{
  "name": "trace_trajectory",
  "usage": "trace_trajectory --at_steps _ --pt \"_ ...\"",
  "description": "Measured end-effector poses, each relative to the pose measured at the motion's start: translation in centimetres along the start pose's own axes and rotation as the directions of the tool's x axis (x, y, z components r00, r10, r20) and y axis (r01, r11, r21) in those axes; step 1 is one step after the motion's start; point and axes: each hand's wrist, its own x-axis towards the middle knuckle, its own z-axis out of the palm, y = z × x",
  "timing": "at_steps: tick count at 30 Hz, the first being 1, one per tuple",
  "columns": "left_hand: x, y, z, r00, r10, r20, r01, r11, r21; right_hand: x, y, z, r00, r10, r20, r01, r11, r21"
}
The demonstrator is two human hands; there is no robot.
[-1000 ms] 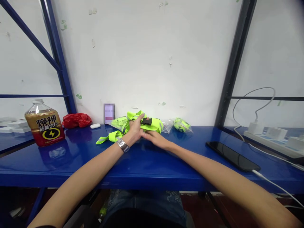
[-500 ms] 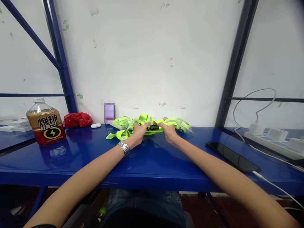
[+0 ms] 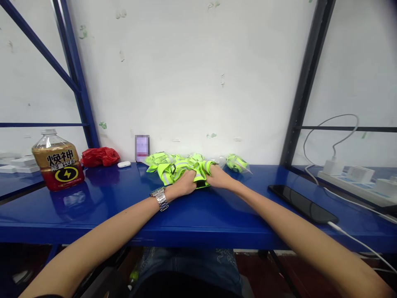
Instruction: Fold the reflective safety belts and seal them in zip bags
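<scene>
Bright yellow-green reflective straps (image 3: 170,171) with grey bands lie bunched in front of me on the blue table. My left hand (image 3: 186,183), with a metal watch at its wrist, is closed on the near side of the bunch. Closed on the right part of the straps is my right hand (image 3: 219,177). A dark piece, partly covered, shows between the two hands. Behind and to the left lies a clear bag of similar yellow-green material (image 3: 158,158). Another such bag (image 3: 237,163) rests beyond my right hand. My fingertips are mostly hidden by the folds.
On the blue table (image 3: 198,219), a large drink bottle (image 3: 58,161) and a red plastic bag (image 3: 99,157) stand left, near a white case (image 3: 124,164) and an upright phone (image 3: 142,148). A charging black phone (image 3: 302,203) and a power strip (image 3: 359,186) lie right.
Both hands have come slightly nearer to me and turned knuckles-up, drawing the straps along. The strap end that lay out to the left is now gathered into the bunch.
</scene>
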Motion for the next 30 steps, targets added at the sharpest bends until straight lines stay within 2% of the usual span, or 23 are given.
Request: trace_trajectory --at_steps 4,8,10,13,15,19,24,30 --pt "-0.4 0.1 -0.1 0.990 0.113 0.085 -0.114 0.993 0.008 -0.9 -0.6 -0.2 0.987 -0.047 0.155 0.062 0.994 -0.093" --pt "-0.7 0.5 -0.6 0.966 0.185 0.178 -0.176 0.982 -0.066 -2.1 -1.5 -0.8 0.970 -0.019 0.242 0.048 0.992 -0.116" --pt "-0.9 0.8 -0.8 0.959 0.168 0.226 -0.135 0.978 -0.157 -2.4 -1.7 -1.1 0.965 -0.035 0.259 0.068 0.990 -0.121" --pt "-1.1 1.2 -1.1 0.961 0.045 0.273 0.025 0.968 -0.249 -2.7 -1.8 -1.4 0.952 -0.070 0.297 0.100 0.991 -0.085" --pt "-1.3 1.5 -1.2 0.961 -0.019 0.275 0.098 0.956 -0.275 -2.8 -1.8 -1.4 0.940 -0.061 0.336 0.093 0.992 -0.080" --pt "-1.4 2.1 -1.2 0.968 -0.015 0.250 0.098 0.942 -0.322 -3.1 -2.0 -1.1 0.944 -0.101 0.314 0.142 0.983 -0.113" --pt "-1.3 2.4 -0.5 0.974 0.102 0.201 -0.041 0.956 -0.290 -3.5 -2.3 -0.9 0.943 -0.247 0.225 0.270 0.960 -0.078" --pt "-1.1 1.5 -0.5 0.972 0.118 0.202 -0.093 0.987 -0.130 -3.0 -1.9 -0.9 0.914 -0.182 0.362 0.235 0.966 -0.108"
